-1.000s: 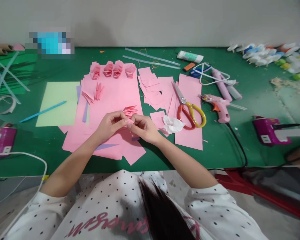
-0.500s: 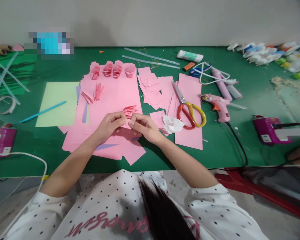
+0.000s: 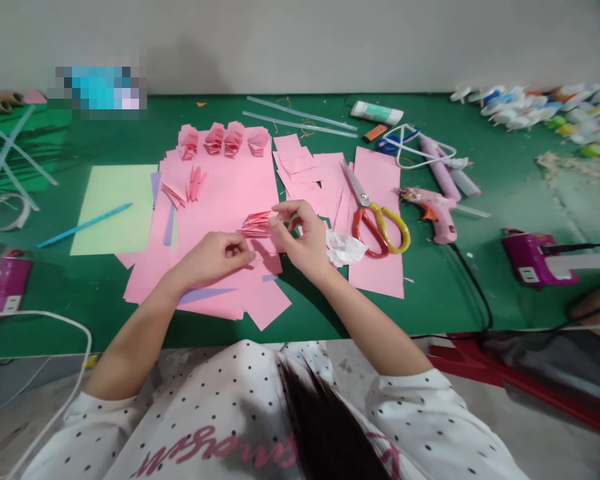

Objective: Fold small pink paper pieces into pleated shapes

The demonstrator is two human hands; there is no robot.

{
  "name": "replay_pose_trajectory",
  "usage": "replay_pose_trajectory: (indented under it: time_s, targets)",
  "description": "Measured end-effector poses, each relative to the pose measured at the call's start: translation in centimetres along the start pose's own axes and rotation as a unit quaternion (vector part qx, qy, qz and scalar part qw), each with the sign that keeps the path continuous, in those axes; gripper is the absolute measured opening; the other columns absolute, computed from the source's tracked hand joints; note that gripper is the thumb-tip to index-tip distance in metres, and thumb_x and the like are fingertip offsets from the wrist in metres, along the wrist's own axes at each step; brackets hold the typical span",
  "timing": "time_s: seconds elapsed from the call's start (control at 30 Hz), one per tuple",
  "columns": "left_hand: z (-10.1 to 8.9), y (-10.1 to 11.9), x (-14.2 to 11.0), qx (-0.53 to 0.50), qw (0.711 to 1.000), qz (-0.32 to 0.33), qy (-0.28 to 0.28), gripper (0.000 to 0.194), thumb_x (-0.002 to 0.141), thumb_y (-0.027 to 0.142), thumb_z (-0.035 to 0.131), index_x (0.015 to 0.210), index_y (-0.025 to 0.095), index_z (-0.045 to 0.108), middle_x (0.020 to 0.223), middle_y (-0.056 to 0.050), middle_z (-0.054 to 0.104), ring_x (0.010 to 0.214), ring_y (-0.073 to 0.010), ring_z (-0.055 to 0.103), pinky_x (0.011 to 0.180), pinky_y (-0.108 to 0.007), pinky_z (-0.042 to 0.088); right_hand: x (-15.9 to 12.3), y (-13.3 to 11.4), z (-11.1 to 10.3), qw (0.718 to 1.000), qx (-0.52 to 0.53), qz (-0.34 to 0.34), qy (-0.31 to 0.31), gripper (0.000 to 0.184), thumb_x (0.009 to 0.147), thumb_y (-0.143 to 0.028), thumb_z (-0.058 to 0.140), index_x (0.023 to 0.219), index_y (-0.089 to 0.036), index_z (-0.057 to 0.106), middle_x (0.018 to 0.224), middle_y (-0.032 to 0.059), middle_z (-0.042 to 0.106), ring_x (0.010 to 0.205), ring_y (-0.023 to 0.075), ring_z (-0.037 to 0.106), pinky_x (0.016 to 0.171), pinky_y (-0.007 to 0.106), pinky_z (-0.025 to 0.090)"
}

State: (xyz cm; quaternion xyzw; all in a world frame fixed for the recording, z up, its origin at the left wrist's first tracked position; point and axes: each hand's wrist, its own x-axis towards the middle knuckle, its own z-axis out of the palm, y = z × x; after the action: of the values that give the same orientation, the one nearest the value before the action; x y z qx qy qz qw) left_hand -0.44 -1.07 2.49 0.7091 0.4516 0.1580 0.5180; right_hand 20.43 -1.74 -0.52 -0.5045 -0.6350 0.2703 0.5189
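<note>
In the head view, a small pile of folded pink paper pieces (image 3: 256,225) lies on the pink sheets (image 3: 225,193) in front of me. My right hand (image 3: 303,237) is at the pile's right end, its thumb and fingers closed around a folded pink piece there. Just below and left of the pile, my left hand (image 3: 213,257) is curled with thumb and fingertips together; nothing shows in it. Two more folded bundles (image 3: 197,183) lie farther up the sheets. Behind them stands a row of pleated pink paper shapes (image 3: 233,140).
Right of the sheets are small pink paper pieces (image 3: 297,167), scissors (image 3: 380,223), a crumpled white tissue (image 3: 345,249) and a pink glue gun (image 3: 437,213). At left, a blue pencil (image 3: 87,225) rests on pale green paper (image 3: 115,183). Purple power strips sit at both sides.
My hands were together pinching a small pink piece; now they are apart. The right has moved up to the pile's right end, and the left has dropped slightly, uncovering more of the pile.
</note>
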Motion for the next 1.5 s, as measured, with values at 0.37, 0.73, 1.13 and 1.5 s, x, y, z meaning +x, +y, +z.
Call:
replay_pose_trajectory:
  time_s: [0.37,0.73,1.13,1.5]
  targets:
    - [0.2,-0.1,0.2,-0.038,0.981,0.058,0.181,0.049,0.095,0.042,0.06,0.057,0.019,0.039,0.054,0.004,0.034,0.052,-0.0095,0.035,0.051,-0.024,0.033,0.6,3.1,1.3,0.988,-0.148,-0.022,-0.039,0.021,0.096,-0.032,0.062,0.11,-0.023,0.075,0.111,0.0117,0.071,0.112,0.0305,0.055,0.103,0.053,0.043]
    - [0.2,-0.6,0.5,-0.057,0.97,0.057,0.231,0.043,0.097,0.039,0.058,0.06,0.017,0.057,0.054,0.001,0.053,0.051,-0.0101,0.049,0.056,-0.025,0.039,1.9,3.4,1.3,0.99,-0.13,-0.027,-0.048,0.014,0.095,-0.024,0.058,0.087,-0.021,0.068,0.093,0.007,0.073,0.096,0.0247,0.06,0.094,0.045,0.045]
    - [0.1,-0.7,1.2,-0.187,0.948,0.061,0.25,0.038,0.093,0.056,0.061,0.089,0.019,0.068,0.071,0.001,0.057,0.049,-0.0072,0.041,0.046,-0.024,0.034,0.9,0.7,1.0,0.991,-0.055,-0.119,0.02,0.02,0.103,-0.037,0.045,0.095,-0.025,0.057,0.096,0.0078,0.066,0.098,0.0237,0.06,0.087,0.043,0.048]
    - [0.5,0.1,0.4,-0.243,0.965,0.032,0.097,0.049,0.087,0.061,0.067,0.066,0.018,0.057,0.05,0.006,0.038,0.043,-0.0064,0.03,0.043,-0.025,0.024,-0.3,-1.0,0.8,0.979,-0.026,-0.194,-0.057,0.016,0.103,-0.033,0.045,0.1,-0.027,0.059,0.096,0.0065,0.067,0.097,0.0244,0.062,0.091,0.047,0.048]
